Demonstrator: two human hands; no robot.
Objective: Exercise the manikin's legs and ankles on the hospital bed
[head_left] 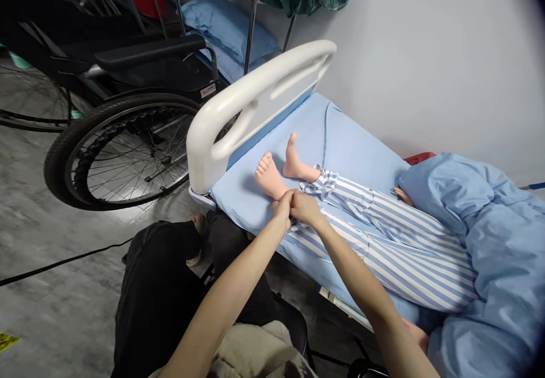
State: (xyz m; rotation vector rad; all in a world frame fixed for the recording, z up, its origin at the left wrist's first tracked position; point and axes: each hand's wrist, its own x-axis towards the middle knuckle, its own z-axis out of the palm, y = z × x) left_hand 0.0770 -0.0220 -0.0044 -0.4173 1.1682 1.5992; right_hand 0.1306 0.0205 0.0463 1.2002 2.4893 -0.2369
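A manikin with smooth feet lies on the bed in blue-and-white striped trousers (pixel 409 253). My left hand (pixel 281 208) and my right hand (pixel 305 206) meet at the ankle of its nearer leg, thumbs close together, fingers closed around it. The nearer foot (pixel 270 176) sticks out past my hands with its toes up. Beside it, the farther foot (pixel 293 159) rests untouched, its trouser cuff (pixel 323 179) gathered above the ankle. My fingertips are hidden on the leg's underside.
A white footboard (pixel 255 91) rises beyond the feet, and a wheelchair (pixel 140 145) stands left of it. A blue quilt (pixel 498 242) is bunched over the manikin's upper body. Light blue sheet (pixel 357 139) reaches the wall. A black cord (pixel 68 264) runs above the floor.
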